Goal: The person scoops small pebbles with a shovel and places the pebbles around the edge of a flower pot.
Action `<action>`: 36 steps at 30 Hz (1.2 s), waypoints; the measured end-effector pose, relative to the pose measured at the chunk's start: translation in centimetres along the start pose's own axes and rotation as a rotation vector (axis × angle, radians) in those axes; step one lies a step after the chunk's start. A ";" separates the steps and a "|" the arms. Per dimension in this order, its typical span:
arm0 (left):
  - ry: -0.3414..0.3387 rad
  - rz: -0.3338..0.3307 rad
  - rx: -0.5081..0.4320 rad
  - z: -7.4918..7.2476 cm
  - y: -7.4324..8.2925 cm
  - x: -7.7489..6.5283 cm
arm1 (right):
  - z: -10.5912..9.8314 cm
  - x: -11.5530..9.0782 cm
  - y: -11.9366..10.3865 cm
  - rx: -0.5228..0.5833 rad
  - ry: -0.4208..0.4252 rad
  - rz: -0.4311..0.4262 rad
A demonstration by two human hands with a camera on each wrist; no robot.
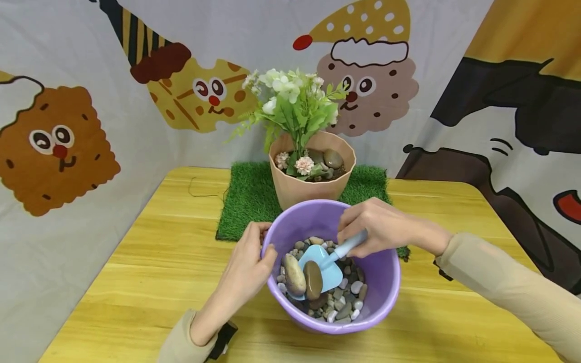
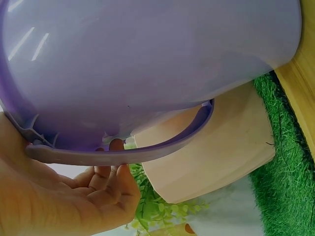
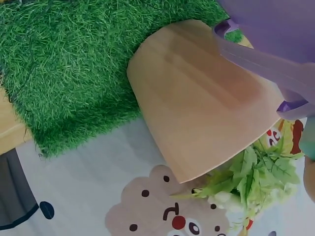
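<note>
A purple bucket holds several small pebbles. My left hand grips its left rim, thumb on the inside; in the left wrist view the fingers lie at the bucket's curved handle. My right hand holds a small blue garden shovel by its grip. The blade is down inside the bucket, over the pebbles. Two larger stones, one pale and one brown, lie on the blade's front part. The right wrist view shows only a sliver of that hand.
Just behind the bucket, a beige flowerpot with white and pink flowers, leaves and stones stands on a green artificial grass mat. All rest on a wooden table. A cartoon-printed cloth hangs behind. A thin dark strand lies left.
</note>
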State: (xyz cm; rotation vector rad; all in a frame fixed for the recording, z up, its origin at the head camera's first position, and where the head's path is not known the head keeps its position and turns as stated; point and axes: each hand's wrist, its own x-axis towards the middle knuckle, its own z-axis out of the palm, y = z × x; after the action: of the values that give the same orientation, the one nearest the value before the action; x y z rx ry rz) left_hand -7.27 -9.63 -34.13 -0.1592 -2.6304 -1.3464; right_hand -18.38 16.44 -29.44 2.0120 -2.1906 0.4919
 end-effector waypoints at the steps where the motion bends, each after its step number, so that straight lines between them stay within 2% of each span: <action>1: -0.001 0.000 0.000 0.0 0.0 0.0 | 0.0 -0.1 0.0 0.000 -0.002 0.003; 12: -0.009 -0.014 -0.015 0.0 0.0 0.0 | -1.2 -1.0 0.1 0.014 -0.040 0.058; 20: -0.013 -0.018 -0.019 -0.1 0.1 0.0 | -2.5 -1.8 0.2 0.081 -0.038 0.126; 26: -0.012 -0.022 -0.014 -0.1 0.0 0.0 | -4.1 -2.2 0.5 0.048 0.019 0.141; 36: -0.014 -0.037 -0.016 0.0 0.0 -0.1 | -6.7 -2.9 0.9 -0.053 0.037 0.290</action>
State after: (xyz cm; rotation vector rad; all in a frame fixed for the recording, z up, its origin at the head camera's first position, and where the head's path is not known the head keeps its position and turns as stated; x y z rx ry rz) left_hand -7.18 -9.63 -34.08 -0.1230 -2.6468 -1.3830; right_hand -19.80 21.40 -24.24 1.6524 -2.4569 0.4910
